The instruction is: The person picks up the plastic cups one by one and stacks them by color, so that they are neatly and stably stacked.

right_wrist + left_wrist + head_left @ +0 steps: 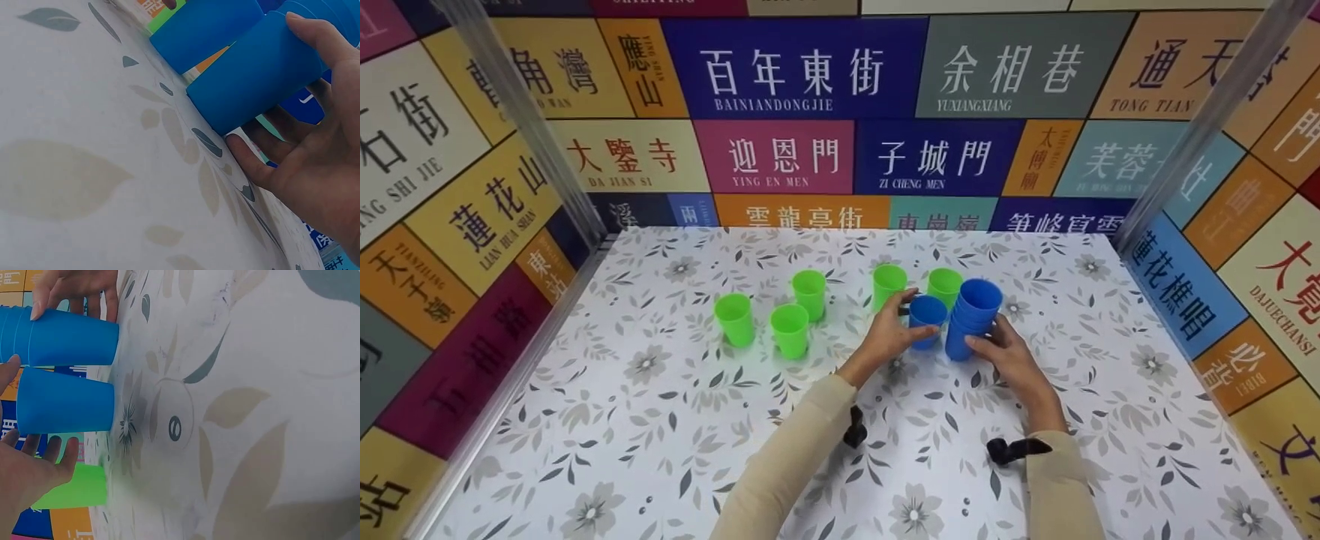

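Note:
On the table stands a single blue cup (928, 322), open end up. My left hand (891, 334) holds it near the rim, thumb on the near side and fingers round the far-left side; in the left wrist view this cup (67, 402) has its base at the tabletop. Right beside it is a stack of nested blue cups (969, 330), also upright. My right hand (1009, 356) grips the stack from the right. In the right wrist view the thumb lies across the lowest cup (259, 73) while the other fingers are behind and below it.
Two green cups, one at the back (889, 283) and another (944, 282), stand just behind the blue ones. Further left is a group of three: a left cup (735, 321), a front cup (790, 332) and a rear cup (809, 295). Lettered panels (795, 67) wall the flowered table (660, 450).

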`<state>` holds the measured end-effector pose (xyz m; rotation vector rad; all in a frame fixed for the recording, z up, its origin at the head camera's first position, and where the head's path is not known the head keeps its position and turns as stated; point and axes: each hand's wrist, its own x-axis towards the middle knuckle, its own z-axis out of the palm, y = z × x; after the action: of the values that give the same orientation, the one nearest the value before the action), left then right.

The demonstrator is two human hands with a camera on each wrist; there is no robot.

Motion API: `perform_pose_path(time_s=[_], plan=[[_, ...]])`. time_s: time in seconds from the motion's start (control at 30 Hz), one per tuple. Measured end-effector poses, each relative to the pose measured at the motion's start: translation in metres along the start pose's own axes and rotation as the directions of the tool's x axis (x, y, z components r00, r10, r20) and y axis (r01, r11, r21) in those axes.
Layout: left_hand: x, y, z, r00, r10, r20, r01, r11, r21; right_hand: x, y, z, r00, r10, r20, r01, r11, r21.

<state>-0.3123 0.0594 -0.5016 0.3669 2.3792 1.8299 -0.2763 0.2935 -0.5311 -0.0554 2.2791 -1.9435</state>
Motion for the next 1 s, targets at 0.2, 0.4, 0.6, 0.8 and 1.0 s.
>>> perform_pose_path(time_s=[0.2,0.4,0.6,0.8,1.0], plan=[[0.002,-0.001,0.004,1.0,-0.007,-0.016,0.007,1.0,0.001,0.001,0.0,-0.001,1.0,-0.005,-0.007,0.005,1.0,-0.021],[0.004,-0.001,0.006,1.0,-0.002,-0.027,0.002,1.0,-0.005,0.0,-0.003,-0.003,1.0,-0.001,-0.023,0.001,1.0,-0.019],[0.004,0.001,0.008,0.999,-0.02,-0.037,0.02,1.0,0.0,-0.001,-0.003,-0.006,1.0,-0.002,-0.03,0.002,1.0,-0.028],[0.002,0.008,0.003,0.999,-0.026,-0.037,0.027,1.0,0.009,-0.001,-0.001,-0.007,1.0,0.011,-0.024,-0.011,1.0,-0.001],[0.002,0.032,-0.004,1.0,0.002,-0.01,-0.002,1.0,0.028,-0.002,-0.002,-0.009,0.999,0.023,-0.024,-0.023,1.0,-0.009]])
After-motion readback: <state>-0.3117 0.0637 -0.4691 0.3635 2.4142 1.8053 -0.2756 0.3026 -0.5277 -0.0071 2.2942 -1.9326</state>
